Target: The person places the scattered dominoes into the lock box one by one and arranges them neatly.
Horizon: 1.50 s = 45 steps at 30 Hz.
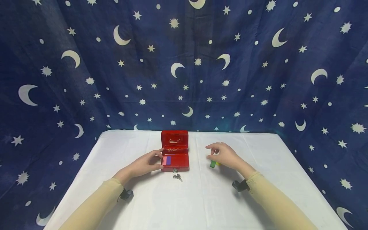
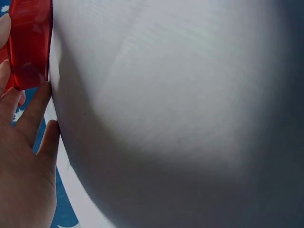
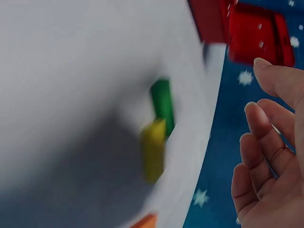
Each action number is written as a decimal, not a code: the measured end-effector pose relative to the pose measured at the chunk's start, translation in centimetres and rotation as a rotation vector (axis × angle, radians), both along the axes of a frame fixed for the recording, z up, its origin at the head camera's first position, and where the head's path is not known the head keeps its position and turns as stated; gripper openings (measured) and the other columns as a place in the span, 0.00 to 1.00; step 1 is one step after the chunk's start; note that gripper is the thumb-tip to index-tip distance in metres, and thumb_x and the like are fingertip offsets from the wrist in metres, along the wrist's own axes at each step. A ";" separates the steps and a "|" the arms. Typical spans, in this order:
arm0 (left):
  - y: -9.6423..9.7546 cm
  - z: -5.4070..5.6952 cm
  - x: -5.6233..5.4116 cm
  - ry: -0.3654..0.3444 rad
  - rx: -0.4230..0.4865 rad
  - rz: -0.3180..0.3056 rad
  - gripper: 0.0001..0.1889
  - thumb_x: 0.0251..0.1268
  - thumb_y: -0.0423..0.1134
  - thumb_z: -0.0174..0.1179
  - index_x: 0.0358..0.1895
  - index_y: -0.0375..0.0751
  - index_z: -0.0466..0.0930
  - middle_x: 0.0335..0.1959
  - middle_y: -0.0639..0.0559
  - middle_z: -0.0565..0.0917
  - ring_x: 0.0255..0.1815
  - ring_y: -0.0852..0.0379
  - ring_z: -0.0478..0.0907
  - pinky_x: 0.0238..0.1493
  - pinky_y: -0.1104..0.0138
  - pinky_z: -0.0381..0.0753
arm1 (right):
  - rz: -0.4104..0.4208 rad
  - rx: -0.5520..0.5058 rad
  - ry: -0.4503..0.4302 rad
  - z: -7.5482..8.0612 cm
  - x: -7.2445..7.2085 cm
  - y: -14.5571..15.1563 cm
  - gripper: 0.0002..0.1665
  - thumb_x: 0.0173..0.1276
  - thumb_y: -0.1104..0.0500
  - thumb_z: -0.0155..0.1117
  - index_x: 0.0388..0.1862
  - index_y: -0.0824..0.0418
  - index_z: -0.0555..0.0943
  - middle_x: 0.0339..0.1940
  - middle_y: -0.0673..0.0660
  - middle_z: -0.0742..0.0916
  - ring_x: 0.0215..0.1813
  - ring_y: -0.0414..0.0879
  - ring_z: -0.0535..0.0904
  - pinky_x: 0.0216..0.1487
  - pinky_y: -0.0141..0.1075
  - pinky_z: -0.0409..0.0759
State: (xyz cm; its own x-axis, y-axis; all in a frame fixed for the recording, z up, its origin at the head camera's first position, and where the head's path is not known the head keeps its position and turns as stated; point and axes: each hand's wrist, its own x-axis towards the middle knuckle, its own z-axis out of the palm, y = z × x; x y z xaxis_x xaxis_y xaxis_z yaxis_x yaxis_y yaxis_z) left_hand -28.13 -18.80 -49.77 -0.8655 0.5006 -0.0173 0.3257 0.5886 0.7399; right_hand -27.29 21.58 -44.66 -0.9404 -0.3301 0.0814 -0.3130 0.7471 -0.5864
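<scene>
A small red metal cash box (image 1: 181, 161) stands with its lid (image 1: 174, 139) raised. Inside, at its left end, a pink block (image 1: 164, 160) lies beside a purple block (image 1: 168, 160). My left hand (image 1: 145, 163) rests its fingertips and thumb against the box's left side; the left wrist view shows the fingers fairly straight at the red wall (image 2: 29, 47). To the right, my right hand (image 1: 225, 155) hovers with loosely bent fingers, holding nothing. Below it lie a green block (image 3: 163, 103) and a yellow block (image 3: 153, 149), partly hidden by the hand in the head view.
Keys (image 1: 179, 176) hang from the lock on the box's front. An orange block (image 3: 145, 222) shows at the bottom edge of the right wrist view. White cloth covers the table (image 1: 184, 204), and a dark blue star-and-moon curtain (image 1: 201, 80) hangs behind it.
</scene>
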 end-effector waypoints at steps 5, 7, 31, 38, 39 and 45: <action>0.0 0.1 0.0 0.010 0.002 0.001 0.23 0.63 0.55 0.71 0.56 0.58 0.74 0.80 0.64 0.62 0.80 0.51 0.57 0.76 0.41 0.56 | -0.024 0.001 0.018 -1.1 -0.4 2.7 0.27 0.64 0.53 0.75 0.61 0.60 0.84 0.34 0.46 0.83 0.45 0.48 0.77 0.45 0.43 0.76; 0.0 0.1 0.1 0.010 0.005 0.000 0.22 0.63 0.55 0.71 0.56 0.58 0.74 0.80 0.63 0.62 0.80 0.51 0.57 0.75 0.40 0.56 | -0.037 0.001 0.021 -1.6 -0.5 3.8 0.27 0.64 0.53 0.75 0.61 0.61 0.84 0.35 0.46 0.83 0.44 0.47 0.77 0.44 0.43 0.76; 0.0 0.1 0.0 0.001 -0.003 -0.004 0.24 0.63 0.57 0.71 0.57 0.57 0.75 0.80 0.64 0.61 0.81 0.51 0.56 0.75 0.40 0.56 | -0.169 0.094 0.017 -3.6 -0.3 10.2 0.32 0.62 0.49 0.78 0.63 0.59 0.82 0.51 0.58 0.86 0.55 0.58 0.78 0.56 0.57 0.75; 0.0 -0.1 -0.1 0.008 -0.019 0.000 0.24 0.62 0.58 0.71 0.57 0.57 0.75 0.80 0.66 0.61 0.81 0.53 0.56 0.76 0.41 0.56 | -0.146 0.110 -0.042 -3.8 -0.2 11.2 0.36 0.59 0.48 0.80 0.65 0.56 0.82 0.59 0.62 0.84 0.62 0.63 0.74 0.64 0.64 0.68; 0.0 -0.1 -0.1 0.008 -0.020 0.000 0.24 0.62 0.58 0.71 0.57 0.58 0.75 0.80 0.65 0.61 0.81 0.53 0.56 0.76 0.41 0.56 | -0.146 0.105 -0.063 -3.8 -0.3 11.4 0.35 0.59 0.49 0.79 0.65 0.56 0.82 0.61 0.63 0.84 0.63 0.64 0.73 0.65 0.65 0.67; 0.0 -0.1 -0.2 0.005 -0.010 -0.003 0.24 0.62 0.57 0.71 0.56 0.57 0.74 0.79 0.64 0.62 0.81 0.52 0.56 0.76 0.42 0.56 | -0.151 0.064 -0.171 -3.7 -0.5 12.2 0.32 0.61 0.55 0.77 0.65 0.56 0.82 0.64 0.64 0.81 0.63 0.63 0.71 0.62 0.63 0.71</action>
State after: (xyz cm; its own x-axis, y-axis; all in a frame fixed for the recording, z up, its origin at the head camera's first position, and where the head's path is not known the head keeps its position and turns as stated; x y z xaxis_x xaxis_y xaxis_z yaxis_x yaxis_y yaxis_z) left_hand -28.33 -18.85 -49.87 -0.8640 0.5031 -0.0177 0.3314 0.5949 0.7323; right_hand -27.80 33.74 -48.31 -0.9778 -0.1844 -0.0994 -0.0956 0.8150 -0.5715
